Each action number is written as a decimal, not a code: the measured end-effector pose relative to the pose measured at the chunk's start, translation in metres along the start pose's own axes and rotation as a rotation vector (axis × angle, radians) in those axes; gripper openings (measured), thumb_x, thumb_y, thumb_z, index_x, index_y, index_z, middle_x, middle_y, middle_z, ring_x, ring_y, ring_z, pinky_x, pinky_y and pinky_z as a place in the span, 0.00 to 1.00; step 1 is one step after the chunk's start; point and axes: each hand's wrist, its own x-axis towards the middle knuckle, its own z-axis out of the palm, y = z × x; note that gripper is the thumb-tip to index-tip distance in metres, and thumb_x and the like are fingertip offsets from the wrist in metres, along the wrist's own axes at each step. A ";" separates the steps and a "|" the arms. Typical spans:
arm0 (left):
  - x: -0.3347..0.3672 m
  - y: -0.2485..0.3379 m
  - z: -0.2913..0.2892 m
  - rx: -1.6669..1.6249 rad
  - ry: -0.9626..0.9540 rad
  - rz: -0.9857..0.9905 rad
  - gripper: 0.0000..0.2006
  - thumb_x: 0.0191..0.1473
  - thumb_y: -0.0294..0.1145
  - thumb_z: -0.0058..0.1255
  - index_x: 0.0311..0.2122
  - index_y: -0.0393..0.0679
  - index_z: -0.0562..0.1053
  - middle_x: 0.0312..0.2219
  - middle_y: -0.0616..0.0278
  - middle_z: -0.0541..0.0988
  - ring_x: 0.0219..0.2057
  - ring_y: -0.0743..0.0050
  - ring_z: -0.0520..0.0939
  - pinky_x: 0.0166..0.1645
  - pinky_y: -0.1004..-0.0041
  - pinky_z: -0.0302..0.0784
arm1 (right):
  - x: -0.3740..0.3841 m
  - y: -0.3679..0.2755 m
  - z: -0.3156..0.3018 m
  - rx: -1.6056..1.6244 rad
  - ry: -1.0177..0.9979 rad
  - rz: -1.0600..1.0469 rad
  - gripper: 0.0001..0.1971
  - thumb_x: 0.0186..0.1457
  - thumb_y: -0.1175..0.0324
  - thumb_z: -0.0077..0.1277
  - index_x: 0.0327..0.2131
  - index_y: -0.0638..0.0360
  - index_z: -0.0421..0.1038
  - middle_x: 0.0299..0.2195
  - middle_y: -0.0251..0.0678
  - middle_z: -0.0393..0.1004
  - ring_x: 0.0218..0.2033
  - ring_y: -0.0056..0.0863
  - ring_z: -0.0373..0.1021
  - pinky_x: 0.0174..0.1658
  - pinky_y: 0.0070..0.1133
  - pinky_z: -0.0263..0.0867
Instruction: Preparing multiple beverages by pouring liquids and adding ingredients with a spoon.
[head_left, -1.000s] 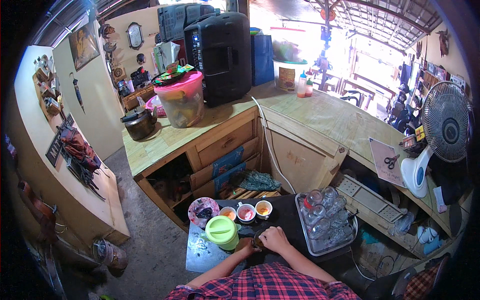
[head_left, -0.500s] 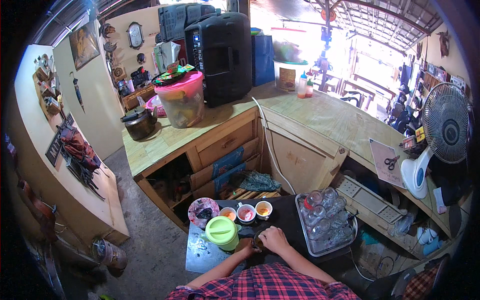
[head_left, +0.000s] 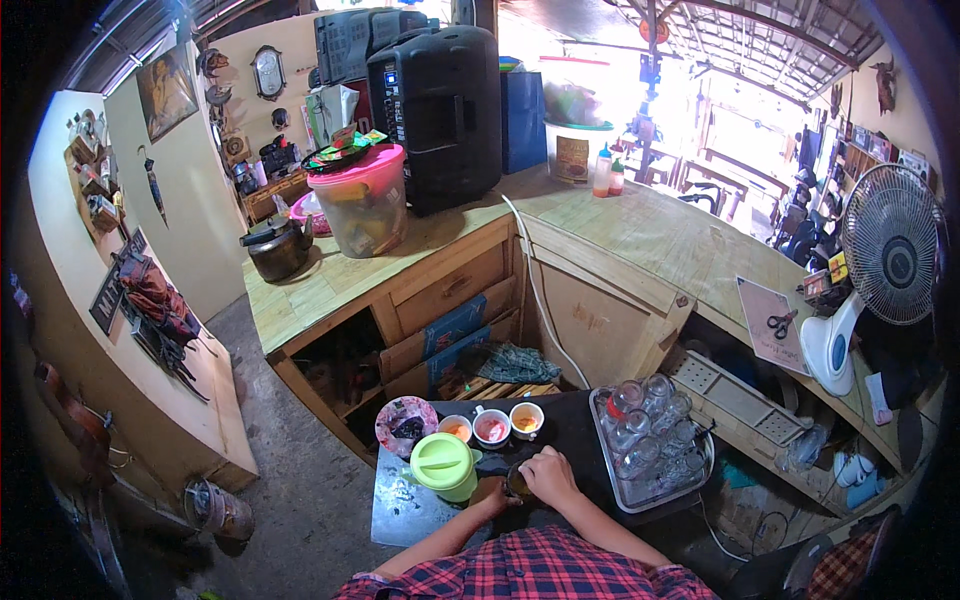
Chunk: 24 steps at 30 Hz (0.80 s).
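Both hands meet low in the middle, over the dark table (head_left: pixel 570 440). My left hand (head_left: pixel 489 493) is closed around the side of a small dark, brownish round glass (head_left: pixel 517 483). My right hand (head_left: pixel 550 476) is closed at the glass's right rim, its fingers bunched; what they pinch is hidden or too small to make out. Just beyond stand a cup with orange contents (head_left: pixel 455 428), a white cup with pink-red contents (head_left: pixel 491 427) and another with yellow-orange contents (head_left: pixel 526 420). A lime-green lidded pitcher (head_left: pixel 444 466) stands beside my left hand.
A pink-white dish (head_left: pixel 405 424) holding a dark bag sits behind the pitcher. To the right, a tray (head_left: pixel 655 500) carries several clear glass jars. Beyond stands a wooden counter (head_left: pixel 610 225) with a kettle (head_left: pixel 277 248), pink-lidded tub (head_left: pixel 365 215), black speaker (head_left: pixel 437 120), scissors (head_left: pixel 781 322) and fan (head_left: pixel 893 250).
My right hand has shifted very slightly at the glass's rim, and more of the glass's dark inside shows. The cups, pitcher and tray have stayed in place.
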 end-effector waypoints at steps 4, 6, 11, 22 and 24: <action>0.001 0.001 0.003 0.011 -0.013 -0.023 0.24 0.34 0.51 0.65 0.33 0.43 0.76 0.31 0.51 0.80 0.34 0.52 0.80 0.38 0.60 0.74 | -0.004 0.004 0.001 -0.120 -0.105 0.076 0.09 0.47 0.65 0.52 0.23 0.59 0.77 0.23 0.38 0.76 0.29 0.38 0.70 0.36 0.33 0.67; 0.015 -0.034 0.030 -0.115 0.046 0.063 0.23 0.34 0.50 0.66 0.32 0.43 0.76 0.30 0.51 0.79 0.34 0.52 0.80 0.38 0.60 0.74 | 0.000 -0.001 0.002 -0.008 -0.055 0.031 0.09 0.47 0.65 0.52 0.23 0.58 0.77 0.23 0.38 0.76 0.29 0.38 0.70 0.36 0.32 0.67; 0.002 -0.002 0.005 -0.032 0.011 0.043 0.23 0.35 0.49 0.66 0.34 0.43 0.76 0.31 0.51 0.79 0.34 0.51 0.80 0.38 0.60 0.73 | -0.003 0.006 -0.001 -0.038 -0.105 0.077 0.09 0.47 0.64 0.52 0.22 0.58 0.77 0.23 0.39 0.76 0.29 0.38 0.69 0.36 0.32 0.67; 0.003 -0.005 0.008 -0.016 0.015 -0.003 0.23 0.35 0.48 0.66 0.34 0.43 0.76 0.31 0.51 0.79 0.35 0.51 0.80 0.39 0.60 0.74 | -0.004 0.006 0.001 -0.080 -0.067 0.090 0.09 0.46 0.64 0.53 0.22 0.58 0.77 0.23 0.40 0.75 0.29 0.38 0.70 0.36 0.31 0.68; 0.010 -0.022 0.020 -0.119 0.023 0.017 0.23 0.35 0.48 0.65 0.34 0.42 0.76 0.31 0.51 0.79 0.35 0.51 0.80 0.39 0.60 0.74 | -0.004 0.003 0.001 -0.106 -0.158 0.145 0.09 0.46 0.64 0.53 0.22 0.58 0.77 0.23 0.40 0.75 0.30 0.38 0.70 0.36 0.30 0.68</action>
